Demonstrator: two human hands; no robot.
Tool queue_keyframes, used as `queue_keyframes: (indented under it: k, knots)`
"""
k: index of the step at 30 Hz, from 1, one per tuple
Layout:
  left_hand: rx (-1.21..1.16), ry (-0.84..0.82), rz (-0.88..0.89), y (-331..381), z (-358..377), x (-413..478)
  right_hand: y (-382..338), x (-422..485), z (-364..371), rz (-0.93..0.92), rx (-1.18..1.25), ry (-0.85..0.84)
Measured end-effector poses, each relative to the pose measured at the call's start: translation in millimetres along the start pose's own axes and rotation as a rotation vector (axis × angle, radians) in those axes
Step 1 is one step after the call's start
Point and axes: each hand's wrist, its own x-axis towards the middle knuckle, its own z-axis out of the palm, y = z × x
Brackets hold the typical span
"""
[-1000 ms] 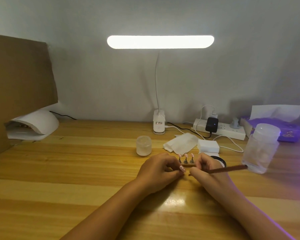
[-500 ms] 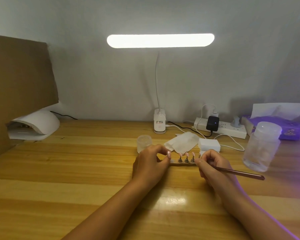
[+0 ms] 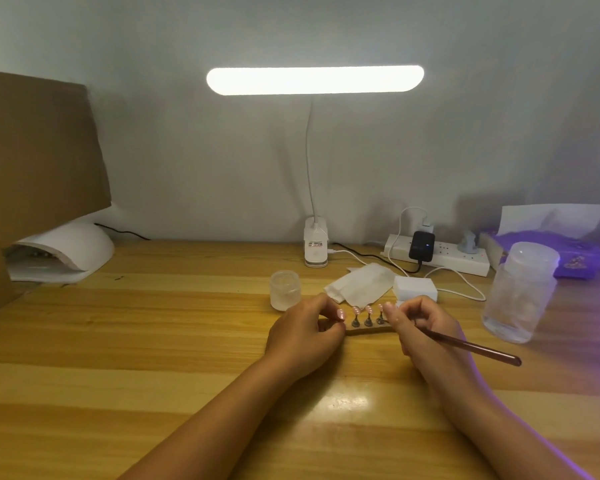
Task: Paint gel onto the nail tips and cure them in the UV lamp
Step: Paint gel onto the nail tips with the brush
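My left hand [image 3: 305, 336] pinches the holder strip [image 3: 368, 330] at its left end. My right hand [image 3: 420, 327], fingers curled round the brush [image 3: 471, 346], meets its right end. The nail tips [image 3: 368, 311] stand upright between. Keep strip level, brush clear. UV lamp [image 3: 70, 249] far left.

Your forearms are bare all the way along above the counter [image 3: 118, 341]. Your left hand [image 3: 302, 336] wears glossy pale pink polish on the thumbnail. On your right hand [image 3: 420, 327], the fingernails look short; whether they are painted is too small to tell.
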Motion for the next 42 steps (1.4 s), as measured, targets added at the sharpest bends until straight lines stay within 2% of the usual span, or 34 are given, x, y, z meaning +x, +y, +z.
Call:
queue_keyframes:
  k: [3,10,14,20,27,30,38,42]
  knots:
    - [0.040,0.015,0.018,1.4,0.7,0.0,-2.3,-1.9,-1.8,-0.019,0.083,-0.011]
    - [0.054,0.043,0.038,1.7,0.5,-0.4,-5.2,-1.3,-7.6,0.100,0.311,-0.062]
    - [0.077,-0.013,0.058,2.0,1.1,-2.2,-3.9,0.0,-6.8,0.088,0.322,-0.083]
    - [0.082,0.041,0.007,1.4,1.0,-0.7,-0.3,2.6,-8.5,0.125,0.301,-0.127]
    - [0.079,0.036,0.139,3.2,-0.7,-0.7,0.7,3.5,-8.3,0.127,0.288,-0.184]
    - [0.093,0.048,0.160,4.2,-0.5,-1.3,1.3,7.4,-10.5,0.183,0.323,-0.201]
    - [0.196,0.066,0.188,8.5,-0.7,-4.5,3.5,12.4,-10.7,0.213,0.353,-0.206]
    - [0.365,0.129,0.196,10.9,1.0,-5.5,0.7,16.5,-11.7,0.267,0.373,-0.193]
